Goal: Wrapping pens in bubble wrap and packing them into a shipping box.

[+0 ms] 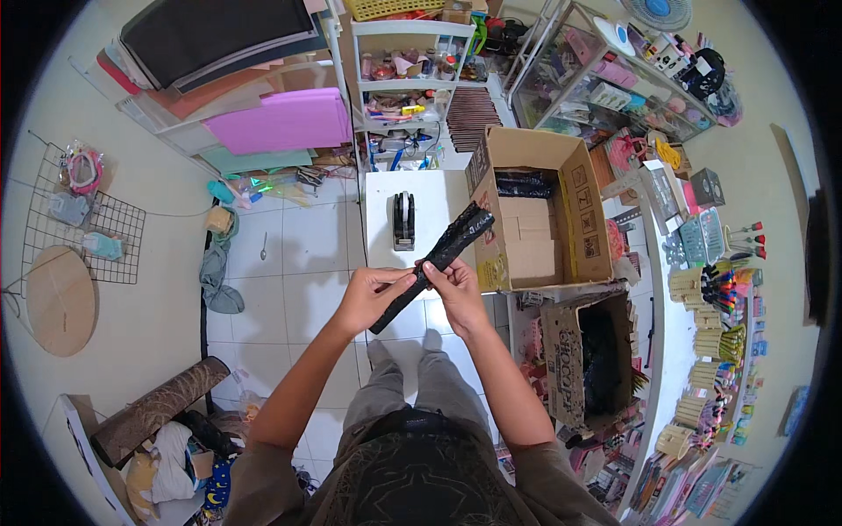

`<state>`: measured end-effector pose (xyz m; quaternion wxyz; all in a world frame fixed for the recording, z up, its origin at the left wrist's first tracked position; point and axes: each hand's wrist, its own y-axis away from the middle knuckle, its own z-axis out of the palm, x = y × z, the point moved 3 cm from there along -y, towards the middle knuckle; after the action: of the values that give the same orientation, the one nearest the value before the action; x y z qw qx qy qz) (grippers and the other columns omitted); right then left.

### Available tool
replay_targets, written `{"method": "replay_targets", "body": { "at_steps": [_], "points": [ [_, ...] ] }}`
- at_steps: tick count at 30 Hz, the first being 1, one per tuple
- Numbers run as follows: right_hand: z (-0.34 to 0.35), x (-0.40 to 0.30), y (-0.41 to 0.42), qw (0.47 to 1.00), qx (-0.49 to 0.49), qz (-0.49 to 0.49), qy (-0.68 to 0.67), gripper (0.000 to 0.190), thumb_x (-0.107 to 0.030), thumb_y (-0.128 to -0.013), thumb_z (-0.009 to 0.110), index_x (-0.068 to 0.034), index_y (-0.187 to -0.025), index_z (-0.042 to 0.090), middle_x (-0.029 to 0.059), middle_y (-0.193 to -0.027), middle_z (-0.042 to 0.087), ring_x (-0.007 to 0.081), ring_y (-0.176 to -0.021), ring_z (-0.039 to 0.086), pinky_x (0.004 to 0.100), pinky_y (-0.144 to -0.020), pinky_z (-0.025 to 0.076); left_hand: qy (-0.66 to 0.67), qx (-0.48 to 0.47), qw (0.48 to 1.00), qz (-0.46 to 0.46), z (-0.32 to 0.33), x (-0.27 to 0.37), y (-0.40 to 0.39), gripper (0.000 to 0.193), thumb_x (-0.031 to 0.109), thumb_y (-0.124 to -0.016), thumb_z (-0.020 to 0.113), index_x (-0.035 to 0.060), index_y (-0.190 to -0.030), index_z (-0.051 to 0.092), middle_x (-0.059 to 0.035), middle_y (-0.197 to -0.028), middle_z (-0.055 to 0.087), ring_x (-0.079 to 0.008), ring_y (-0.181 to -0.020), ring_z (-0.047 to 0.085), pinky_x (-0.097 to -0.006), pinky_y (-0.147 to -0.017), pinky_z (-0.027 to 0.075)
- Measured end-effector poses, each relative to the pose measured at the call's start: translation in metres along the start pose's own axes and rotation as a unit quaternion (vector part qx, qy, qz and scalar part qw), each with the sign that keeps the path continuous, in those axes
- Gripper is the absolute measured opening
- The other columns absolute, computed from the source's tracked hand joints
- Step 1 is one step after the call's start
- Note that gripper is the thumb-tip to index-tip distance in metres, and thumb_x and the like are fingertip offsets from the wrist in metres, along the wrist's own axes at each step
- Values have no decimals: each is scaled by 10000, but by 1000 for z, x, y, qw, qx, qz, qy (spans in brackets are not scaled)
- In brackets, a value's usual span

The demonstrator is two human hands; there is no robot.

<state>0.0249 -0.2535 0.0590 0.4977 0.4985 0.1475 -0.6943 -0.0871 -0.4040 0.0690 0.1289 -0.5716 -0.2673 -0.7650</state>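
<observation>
A long, narrow bundle wrapped in glossy black plastic (447, 253) is held diagonally in front of me, its upper end towards the cardboard box. My left hand (381, 292) pinches it at its lower middle. Just beside, my right hand (454, 289) grips the same bundle with thumb and fingers. Behind it, a black tape dispenser (404, 222) stands on a small white table (381, 187). At the table's right sits an open cardboard box (490, 230), with black-wrapped bundles (524, 185) lying inside against its far wall.
A second open carton (566, 368) holding black plastic (600, 361) stands nearer at the right, beside a long white shelf (668, 315) crowded with small goods. A spoon (264, 246) lies on the tiled floor. A rolled mat (161, 411) leans at lower left.
</observation>
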Motion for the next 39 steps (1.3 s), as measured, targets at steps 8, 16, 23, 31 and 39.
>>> {"method": "replay_targets", "body": {
  "at_steps": [8, 16, 23, 31, 39],
  "points": [
    [-40, 47, -58, 999, 15, 30, -21, 156, -139, -1048, 793, -41, -1158, 740, 34, -1071, 792, 65, -919, 678, 255, -854, 536, -288, 120, 941, 131, 11, -15, -33, 380, 86, -1007, 784, -4, -1372, 732, -182, -1076, 761, -247, -907, 717, -339, -844, 559],
    [-75, 81, -83, 980, -63, 161, -101, 351, -163, -1070, 731, -60, -1404, 694, 29, -1223, 773, 117, -1074, 693, 296, -910, 540, -265, 179, 936, 148, -17, -64, -56, 332, 49, -988, 801, -47, -1303, 762, -181, -1135, 797, -230, -964, 748, -323, -884, 567],
    [-117, 170, -151, 969, 87, 110, 204, 340, -80, -1004, 741, -52, -1343, 746, 57, -1126, 796, 135, -945, 747, 294, -812, 582, -190, 182, 959, 109, -50, -98, -81, 335, 80, -981, 828, -20, -1297, 781, -183, -1185, 825, -170, -984, 746, -310, -926, 581],
    [-120, 189, -176, 957, 133, -11, 257, 293, -209, -923, 916, -24, -1129, 819, 87, -1040, 797, 144, -860, 719, 298, -759, 583, -183, 49, 980, 65, -49, -110, -70, 348, 120, -996, 821, -9, -1316, 777, -164, -1149, 823, -131, -958, 703, -301, -874, 573],
    [-102, 191, -175, 984, 105, 57, 129, 184, -207, -989, 846, -51, -1065, 787, 16, -948, 725, 124, -861, 662, 303, -799, 547, -87, 111, 988, 55, -63, -148, -60, 319, 94, -1050, 767, -87, -1310, 739, -100, -1107, 793, -101, -972, 691, -263, -862, 560]
  ]
}}
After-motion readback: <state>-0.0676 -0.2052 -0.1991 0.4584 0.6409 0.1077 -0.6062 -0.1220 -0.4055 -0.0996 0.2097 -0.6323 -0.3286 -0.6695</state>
